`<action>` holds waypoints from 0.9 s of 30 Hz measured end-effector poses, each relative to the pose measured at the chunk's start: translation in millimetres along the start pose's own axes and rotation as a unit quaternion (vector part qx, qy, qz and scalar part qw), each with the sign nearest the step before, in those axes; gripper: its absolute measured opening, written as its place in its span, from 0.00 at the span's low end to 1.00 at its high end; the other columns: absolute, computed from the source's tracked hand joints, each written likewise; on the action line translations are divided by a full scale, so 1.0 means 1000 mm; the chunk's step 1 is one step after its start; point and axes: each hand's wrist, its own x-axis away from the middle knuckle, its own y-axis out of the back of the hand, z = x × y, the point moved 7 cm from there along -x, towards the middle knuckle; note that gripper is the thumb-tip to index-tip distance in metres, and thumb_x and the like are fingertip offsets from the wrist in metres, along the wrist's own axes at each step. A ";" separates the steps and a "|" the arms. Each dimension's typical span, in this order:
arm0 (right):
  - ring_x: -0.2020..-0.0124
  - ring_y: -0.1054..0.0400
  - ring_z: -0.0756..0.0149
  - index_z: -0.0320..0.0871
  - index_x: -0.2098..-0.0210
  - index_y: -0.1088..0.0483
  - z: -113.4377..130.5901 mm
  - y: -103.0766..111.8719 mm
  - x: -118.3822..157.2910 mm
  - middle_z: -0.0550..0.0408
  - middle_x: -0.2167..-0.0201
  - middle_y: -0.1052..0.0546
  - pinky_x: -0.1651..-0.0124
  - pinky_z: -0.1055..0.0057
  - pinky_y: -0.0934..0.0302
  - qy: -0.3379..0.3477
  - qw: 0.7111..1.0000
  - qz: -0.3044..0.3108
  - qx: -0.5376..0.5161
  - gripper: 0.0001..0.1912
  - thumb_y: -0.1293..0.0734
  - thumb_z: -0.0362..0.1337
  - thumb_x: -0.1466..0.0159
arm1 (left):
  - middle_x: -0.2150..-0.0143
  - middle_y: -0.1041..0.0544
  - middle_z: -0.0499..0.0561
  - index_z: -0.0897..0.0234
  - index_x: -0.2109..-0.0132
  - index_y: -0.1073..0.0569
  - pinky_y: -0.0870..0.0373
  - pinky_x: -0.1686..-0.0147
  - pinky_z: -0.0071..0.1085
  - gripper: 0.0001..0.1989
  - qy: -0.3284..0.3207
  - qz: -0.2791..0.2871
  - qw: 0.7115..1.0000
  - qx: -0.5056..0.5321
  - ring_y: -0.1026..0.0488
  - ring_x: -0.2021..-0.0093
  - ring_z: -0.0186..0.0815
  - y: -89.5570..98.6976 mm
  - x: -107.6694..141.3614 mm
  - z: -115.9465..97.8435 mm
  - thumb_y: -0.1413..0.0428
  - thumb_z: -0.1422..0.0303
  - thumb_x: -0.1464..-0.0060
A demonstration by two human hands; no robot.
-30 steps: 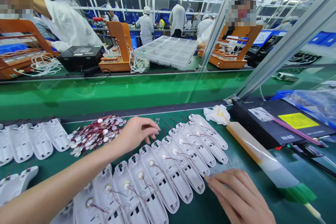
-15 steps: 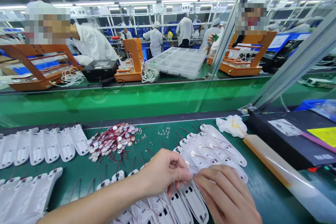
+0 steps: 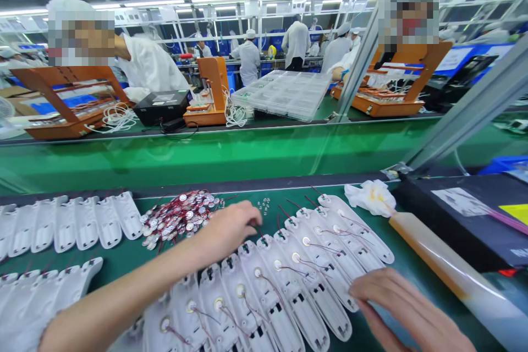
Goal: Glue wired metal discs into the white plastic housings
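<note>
The right hand (image 3: 424, 308) is now touching a white shell's (image 3: 336, 280) near end, grip unclear. The left hand (image 3: 231, 225) is no longer meeting it, just hovering farther left by tiny metal bits (image 3: 265, 207), fingers curled, can't tell what they're holding.

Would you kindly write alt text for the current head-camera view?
A person's left hand reaches over white plastic shells on a green workbench, near tiny loose parts and a pile of red-wired discs; the right hand is at one shell's end. Beyond are orange fixtures and white-coated workers.
</note>
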 end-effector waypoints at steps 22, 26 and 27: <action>0.61 0.40 0.68 0.40 0.66 0.32 -0.016 -0.020 0.049 0.54 0.66 0.31 0.51 0.66 0.50 0.054 0.991 0.108 0.065 0.18 0.52 0.27 0.34 | 0.73 0.29 0.48 0.65 0.71 0.30 0.37 0.76 0.22 0.13 -0.018 -0.114 0.987 0.110 0.35 0.74 0.30 0.022 -0.005 0.014 0.50 0.60 0.52; 0.61 0.39 0.68 0.39 0.65 0.32 -0.017 -0.021 0.051 0.54 0.65 0.30 0.51 0.66 0.49 0.066 0.990 0.105 0.065 0.19 0.52 0.27 0.34 | 0.73 0.29 0.48 0.66 0.69 0.26 0.38 0.84 0.20 0.13 0.028 -0.058 0.978 0.199 0.39 0.83 0.24 0.009 -0.004 0.004 0.47 0.61 0.53; 0.61 0.39 0.68 0.39 0.64 0.31 -0.017 -0.020 0.051 0.54 0.65 0.30 0.51 0.66 0.49 0.065 0.991 0.101 0.062 0.18 0.51 0.27 0.34 | 0.72 0.29 0.48 0.67 0.68 0.25 0.38 0.84 0.20 0.12 0.029 -0.049 0.975 0.216 0.39 0.85 0.23 0.006 -0.002 0.000 0.48 0.62 0.52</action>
